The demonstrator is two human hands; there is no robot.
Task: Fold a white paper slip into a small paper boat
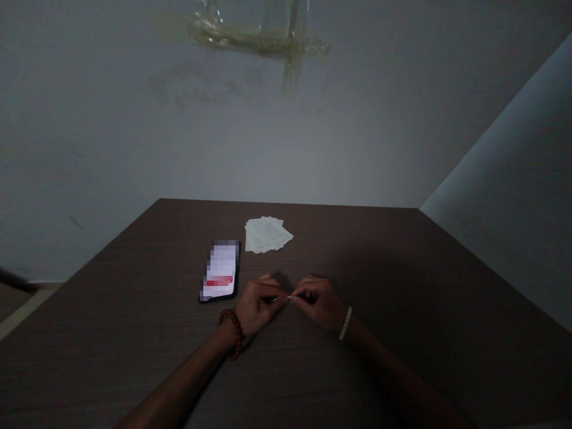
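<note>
Phone and a loose pile of papers lie on the brown surface, the phone near the left hand. That hand pinches a small pale piece, and the right hand pinches it too; it sits between them, too tiny to identify from where I stand.

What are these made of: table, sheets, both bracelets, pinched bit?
Table: wood or wood-look laminate, matte; streaky grain.
Sheets: likely paper, matte white; thin, faintly printed.
Brown bracelet: possibly wooden beads, dullish; rounded, reddish-brown.
Pale bracelet: small beads, plastic or stone unclear.
Pinched bit: pale, too small to tell.
</note>
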